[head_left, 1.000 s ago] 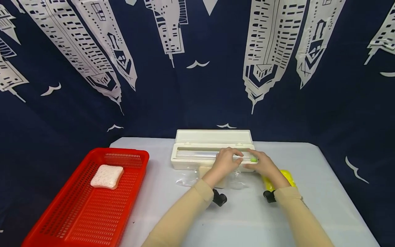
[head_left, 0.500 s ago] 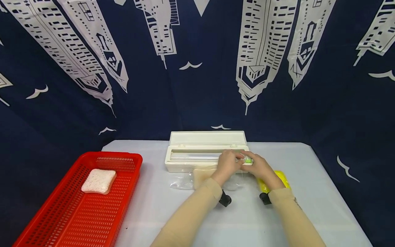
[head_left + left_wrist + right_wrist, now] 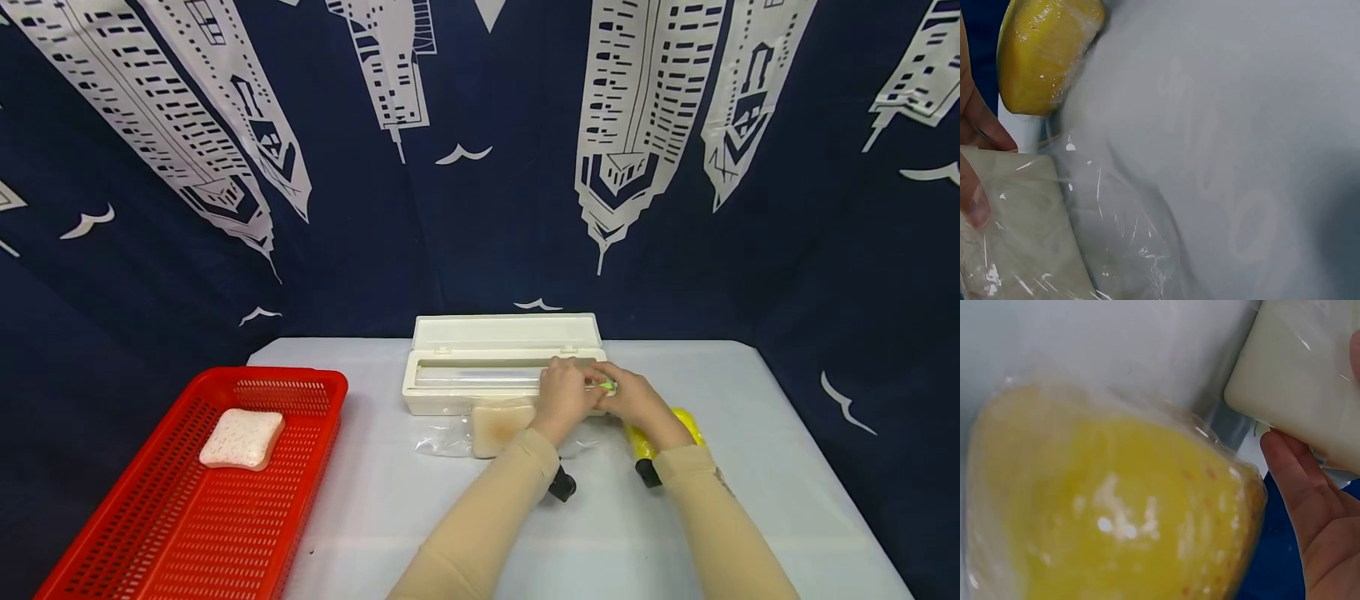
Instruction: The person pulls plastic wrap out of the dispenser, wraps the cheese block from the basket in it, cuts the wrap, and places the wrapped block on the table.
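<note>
A white cling film dispenser (image 3: 442,403) stands at the back of the table, lid raised, with a clear roll (image 3: 472,377) inside. Film (image 3: 441,437) spreads in front, and a bread slice (image 3: 495,432) lies on it, partly behind the left wrist. My left hand (image 3: 564,402) reaches over the dispenser's right part with bent fingers. My right hand (image 3: 636,407) is at its right end, its fingertips close to the left ones and a small green piece (image 3: 609,386). In the right wrist view, fingers (image 3: 1300,487) touch a pale edge. What the fingertips hold is hidden.
A red perforated basket (image 3: 202,533) stands at the left with another bread slice (image 3: 242,438) in it. Beneath the right wrist lies a yellow, film-wrapped item (image 3: 641,442). A dark blue printed curtain (image 3: 480,242) hangs behind the white table (image 3: 600,542).
My left hand has shifted rightward along the dispenser, closer to the right hand, and uncovered more of the bread slice. The right hand stays at the dispenser's right end. The head view has shifted slightly.
</note>
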Demonstrator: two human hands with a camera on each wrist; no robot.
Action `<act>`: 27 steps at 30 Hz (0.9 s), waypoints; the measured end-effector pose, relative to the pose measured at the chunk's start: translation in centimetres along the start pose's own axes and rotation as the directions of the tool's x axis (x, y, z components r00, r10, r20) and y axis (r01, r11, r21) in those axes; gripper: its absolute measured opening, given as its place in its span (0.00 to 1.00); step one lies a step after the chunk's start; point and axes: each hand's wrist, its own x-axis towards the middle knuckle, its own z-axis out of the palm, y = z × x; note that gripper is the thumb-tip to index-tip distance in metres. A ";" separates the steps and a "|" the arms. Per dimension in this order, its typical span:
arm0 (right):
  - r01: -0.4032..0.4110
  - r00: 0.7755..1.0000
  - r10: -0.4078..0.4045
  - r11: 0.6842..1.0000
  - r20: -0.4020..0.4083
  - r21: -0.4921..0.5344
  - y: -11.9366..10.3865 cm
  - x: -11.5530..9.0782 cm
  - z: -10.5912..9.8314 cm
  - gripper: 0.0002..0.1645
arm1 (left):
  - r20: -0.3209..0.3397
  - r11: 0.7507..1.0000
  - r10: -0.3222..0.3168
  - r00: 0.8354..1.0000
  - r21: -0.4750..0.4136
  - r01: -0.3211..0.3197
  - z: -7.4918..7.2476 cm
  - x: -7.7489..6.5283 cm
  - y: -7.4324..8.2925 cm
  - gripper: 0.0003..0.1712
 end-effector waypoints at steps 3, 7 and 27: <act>0.014 1.000 -0.014 1.000 -0.001 -0.018 -0.1 0.0 -0.1 0.38 | -0.007 0.998 0.013 1.000 0.059 -0.013 0.1 0.0 0.1 0.08; 0.028 1.000 -0.029 0.998 -0.002 -0.050 -0.3 0.1 -0.3 0.38 | -0.008 0.993 0.026 1.000 0.117 -0.025 0.1 0.2 0.0 0.08; -0.061 0.997 0.061 0.998 0.037 -0.001 -0.5 -0.1 -0.3 0.46 | 0.105 0.950 0.082 0.991 0.294 -0.110 -2.4 0.2 -2.9 0.09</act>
